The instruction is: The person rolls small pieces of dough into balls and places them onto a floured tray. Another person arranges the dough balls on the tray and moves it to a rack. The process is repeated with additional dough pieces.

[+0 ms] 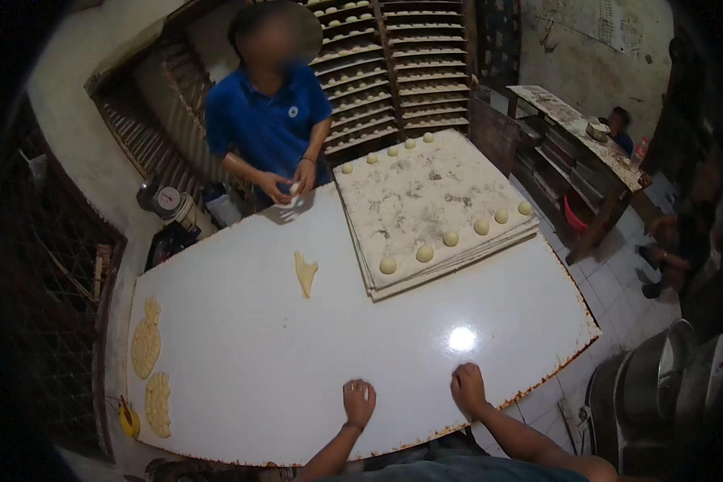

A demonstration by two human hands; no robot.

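My left hand [358, 404] rests on the white tabletop [241, 353] near its front edge, fingers curled. A pale bit of dough [367, 393] shows between the thumb and fingers. To its right, my right hand [467, 387] is closed and set down on the same top; whatever lies under its fingers is hidden. Farther off, a torn strip of dough [305, 274] lies by itself. A stack of floured boards [434, 201] holds round dough balls [451, 238] in rows along its near and far sides.
Across the table a person in a blue shirt [269, 120] handles a small dough piece. Flattened dough slabs [158, 404] lie at the left edge. Behind stands a rack [390, 76] of filled trays. A scale [168, 198] sits far left, a metal machine [647, 377] at right.
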